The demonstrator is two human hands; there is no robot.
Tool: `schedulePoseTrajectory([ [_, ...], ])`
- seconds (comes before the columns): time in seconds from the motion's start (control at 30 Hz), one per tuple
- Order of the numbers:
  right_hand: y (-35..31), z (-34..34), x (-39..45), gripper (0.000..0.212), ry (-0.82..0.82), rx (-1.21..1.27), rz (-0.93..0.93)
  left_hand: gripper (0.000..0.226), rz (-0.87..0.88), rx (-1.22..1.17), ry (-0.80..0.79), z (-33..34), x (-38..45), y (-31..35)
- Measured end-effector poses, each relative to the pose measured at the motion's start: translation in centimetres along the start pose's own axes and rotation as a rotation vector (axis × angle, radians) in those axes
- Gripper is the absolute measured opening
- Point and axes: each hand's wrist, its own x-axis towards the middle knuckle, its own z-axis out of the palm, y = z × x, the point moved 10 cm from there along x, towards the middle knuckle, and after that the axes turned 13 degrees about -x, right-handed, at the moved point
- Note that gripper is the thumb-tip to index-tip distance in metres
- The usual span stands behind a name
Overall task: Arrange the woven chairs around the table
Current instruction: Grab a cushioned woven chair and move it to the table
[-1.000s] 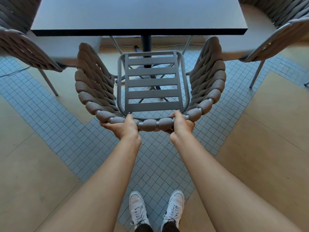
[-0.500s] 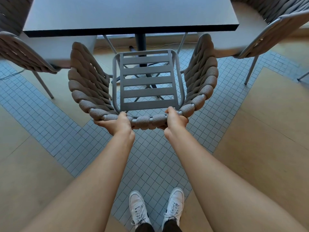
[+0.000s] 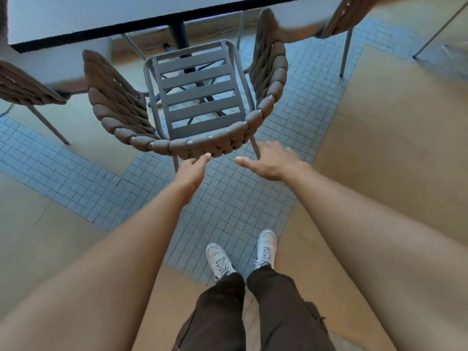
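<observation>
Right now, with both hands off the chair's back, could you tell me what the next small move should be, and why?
Probably draw both hands back and turn to another chair. The middle chair stands on the floor with its seat facing the table. The right hand is open and clear of it, and the left hand is only at its woven back. Another chair stands to the left.

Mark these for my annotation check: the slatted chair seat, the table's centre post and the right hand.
Slatted chair seat (image 3: pixel 200 93), head view, on a middle slat.
Table's centre post (image 3: pixel 179 34), head view, on the dark column below the tabletop.
Right hand (image 3: pixel 274 162), head view, on the back of the open hand.
</observation>
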Motion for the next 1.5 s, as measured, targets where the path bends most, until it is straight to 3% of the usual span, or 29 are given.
schedulePoseTrajectory([
  [0.17,5.0,-2.9,-4.9,0.112,0.035,-0.054,0.071,0.06,0.327,0.414,-0.191,4.8,-5.5,6.7],
  [0.4,15.1,-7.6,-9.1,0.11,0.152,-0.074,0.164,0.055,0.528,0.601,-0.325,13.8,-10.1,13.8],
  [0.93,40.8,-17.1,-9.4,0.121,0.18,-0.107,0.218,0.066,0.721,0.78,-0.366,39.3,-13.1,28.1],
  [1.5,54.2,-29.4,2.3,0.116,0.213,-0.17,0.237,0.071,0.763,0.874,-0.329,53.3,-3.4,42.8],
])
